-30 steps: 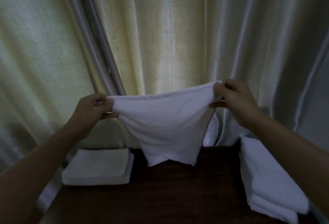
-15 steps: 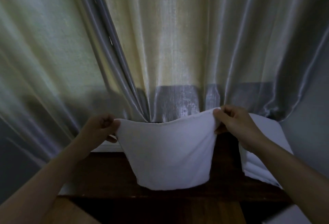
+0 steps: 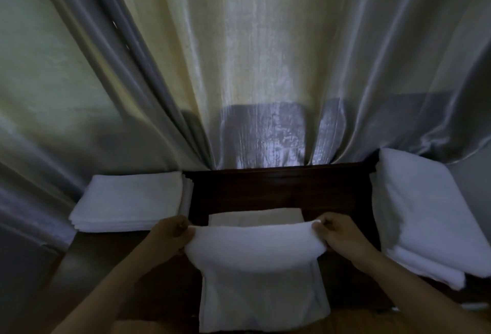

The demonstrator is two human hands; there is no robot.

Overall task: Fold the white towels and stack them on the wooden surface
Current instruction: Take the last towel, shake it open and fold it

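While the soft white terry towel (image 3: 255,248) is pinched at its corners by left hand (image 3: 174,236) and right hand (image 3: 338,236), its fold, seemingly uneven, could be skewed on the dark wooden worktop (image 3: 279,190).

I can't see my fingertips (image 3: 183,247) under the towel (image 3: 255,248); its near hem, below both hands, runs off-frame.

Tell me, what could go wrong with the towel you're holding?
The towel is pinched only at its two top corners by the left hand and right hand, so a slip could undo the fold. Its lower part hangs over the wooden surface's near edge, so it might slide off. The pile on the right also overhangs and could tip.
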